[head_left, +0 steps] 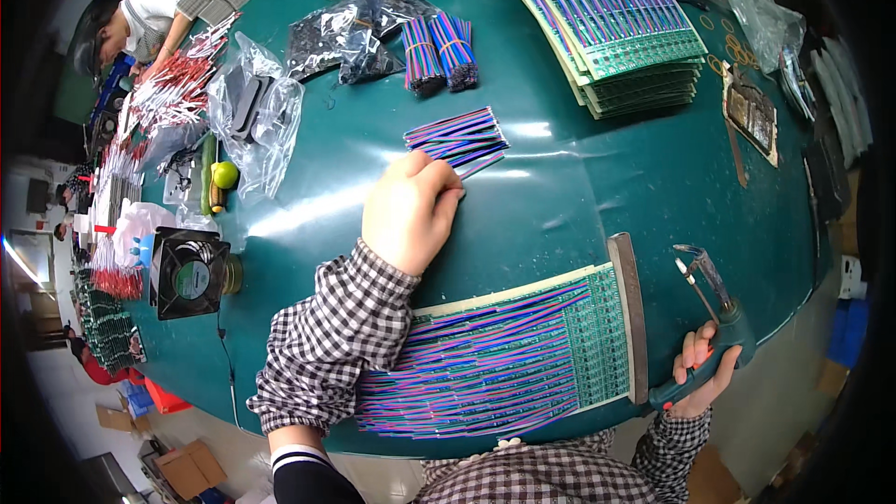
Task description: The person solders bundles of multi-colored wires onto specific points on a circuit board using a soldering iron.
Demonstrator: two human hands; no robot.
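Observation:
My left hand point(411, 210) reaches over the table, thumb and fingers pressed together at the near side of a small pile of striped ribbon wires point(457, 138). What is in the pinch, if anything, is hidden. My right hand point(707, 369), at the lower right, is wrapped round the green handle of a soldering gun point(733, 336); its bent metal tip points up and left. In front of me lies a panel of green circuit boards point(597, 341) with rows of blue, pink and black wires across it. A dark metal bar point(628, 317) rests along the panel's right edge.
A tall stack of wired board panels point(644, 56) stands at the far right. Two banded wire bundles point(455, 51) and black parts in plastic bags point(341, 42) lie at the back. On the left are a fan point(189, 271) and a green fruit point(224, 175). A co-worker point(140, 23) sits far left.

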